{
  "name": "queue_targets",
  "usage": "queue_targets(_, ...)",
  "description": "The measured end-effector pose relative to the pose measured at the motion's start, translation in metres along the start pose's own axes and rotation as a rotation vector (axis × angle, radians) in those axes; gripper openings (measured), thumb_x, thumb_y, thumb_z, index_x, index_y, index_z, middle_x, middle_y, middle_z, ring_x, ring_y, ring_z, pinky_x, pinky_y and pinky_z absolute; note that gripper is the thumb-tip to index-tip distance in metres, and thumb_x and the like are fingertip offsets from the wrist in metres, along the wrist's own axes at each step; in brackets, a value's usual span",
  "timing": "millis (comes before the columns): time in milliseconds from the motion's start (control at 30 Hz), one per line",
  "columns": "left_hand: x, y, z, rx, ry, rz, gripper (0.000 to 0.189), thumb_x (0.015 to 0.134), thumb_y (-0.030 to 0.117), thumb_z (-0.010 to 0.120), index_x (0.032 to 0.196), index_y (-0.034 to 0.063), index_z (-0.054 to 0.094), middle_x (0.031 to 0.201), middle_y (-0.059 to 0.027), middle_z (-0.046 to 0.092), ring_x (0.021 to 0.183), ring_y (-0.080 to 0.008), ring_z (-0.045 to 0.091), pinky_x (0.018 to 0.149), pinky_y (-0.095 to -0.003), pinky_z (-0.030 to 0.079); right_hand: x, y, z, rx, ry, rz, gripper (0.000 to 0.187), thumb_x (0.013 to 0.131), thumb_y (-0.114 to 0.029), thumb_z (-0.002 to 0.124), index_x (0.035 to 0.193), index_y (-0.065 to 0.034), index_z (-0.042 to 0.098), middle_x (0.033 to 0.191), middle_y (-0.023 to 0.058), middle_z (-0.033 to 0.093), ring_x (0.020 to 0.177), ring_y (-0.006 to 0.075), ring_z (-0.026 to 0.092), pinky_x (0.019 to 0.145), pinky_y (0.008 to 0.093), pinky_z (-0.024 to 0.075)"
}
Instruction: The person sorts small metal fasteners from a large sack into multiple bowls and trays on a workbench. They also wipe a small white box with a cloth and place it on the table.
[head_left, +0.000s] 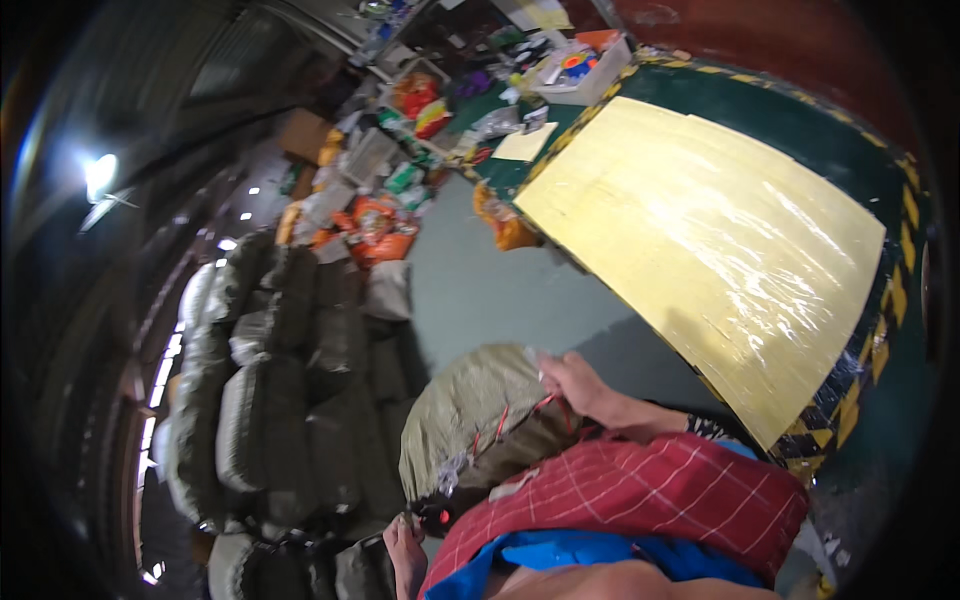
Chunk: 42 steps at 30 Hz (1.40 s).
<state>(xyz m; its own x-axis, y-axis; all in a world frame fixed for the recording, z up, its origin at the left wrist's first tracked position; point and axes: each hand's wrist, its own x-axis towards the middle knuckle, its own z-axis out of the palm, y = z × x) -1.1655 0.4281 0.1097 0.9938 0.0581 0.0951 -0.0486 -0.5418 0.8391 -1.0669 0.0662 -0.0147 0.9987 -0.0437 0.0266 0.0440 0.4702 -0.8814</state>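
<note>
A bulky olive-green sack (472, 397) is close against the front of my body, over the red checked apron (615, 487). Red cord (501, 424) and a knot of clear plastic (450, 476) show along its darker side. My right hand (574, 382) grips the sack's upper right end. At the lower left end, my left hand (405, 540) is closed on the sack's edge, partly cut off by the apron and the frame's bottom. What is inside the sack is hidden.
Stacked dark green packed bales (285, 435) rise along the left. To the right is a table with a cream sheet (697, 247) under shiny film, edged in yellow-black tape. Orange bags (379, 232) and a white bin (585, 79) lie farther off. Grey floor (487, 277) runs between.
</note>
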Motion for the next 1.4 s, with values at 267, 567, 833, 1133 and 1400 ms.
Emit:
queue_targets(267,0.005,0.158,0.053,-0.401,-0.018,0.609,0.042,0.092,0.037,0.05,0.067,0.0047,0.044,0.052,-0.0004,0.033,0.043,-0.0106,0.032,0.043,-0.0293,0.029,-0.042,-0.128,-0.066,0.545,-0.157,-0.647,0.029,0.097,-0.024,0.044,0.075,-0.0095,0.053,0.056,-0.0049,0.033,0.051,0.0085,0.031,0.054,0.0274,0.0294)
queue_targets(567,0.228,0.384,0.333,0.24,0.146,1.685,0.031,0.073,0.011,0.06,0.1,0.0,0.052,0.101,-0.0177,0.051,0.091,-0.0336,0.05,0.081,-0.0436,0.039,-0.045,-0.083,-0.166,0.647,0.873,-0.795,0.045,0.1,-0.041,0.032,0.063,-0.0163,0.033,0.05,-0.0041,0.02,0.045,0.0099,0.02,0.057,0.0298,0.0308)
queue_targets(833,0.24,0.343,0.425,-0.011,-0.818,1.695,0.067,0.071,0.018,0.072,0.131,0.0092,0.045,0.128,-0.0148,0.046,0.123,-0.0328,0.044,0.104,-0.0498,0.03,-0.018,-0.018,-0.254,0.692,1.266,-0.676,0.044,0.098,-0.047,0.035,0.096,-0.0089,0.057,0.1,0.008,0.062,0.098,0.0239,0.057,0.089,0.0385,0.0454)
queue_targets(1133,0.515,0.16,0.482,0.195,-0.42,1.188,0.057,0.081,0.024,0.059,0.134,0.0088,0.044,0.14,-0.0171,0.036,0.133,-0.0356,0.03,0.107,-0.0556,0.021,0.002,-0.081,-0.302,0.245,1.672,-0.343,0.058,0.099,-0.044,0.034,0.123,0.0061,0.051,0.114,0.0142,0.06,0.101,0.0238,0.059,0.087,0.0355,0.0484)
queue_targets(1400,0.536,0.167,0.588,0.065,-0.372,1.344,0.046,0.088,0.03,0.051,0.128,0.0094,0.052,0.136,-0.0132,0.044,0.13,-0.0352,0.035,0.107,-0.055,0.021,-0.014,-0.118,-0.335,-0.055,1.949,-0.179,0.054,0.097,-0.043,0.042,0.112,0.006,0.057,0.098,0.0122,0.064,0.082,0.0217,0.062,0.073,0.0337,0.0511)
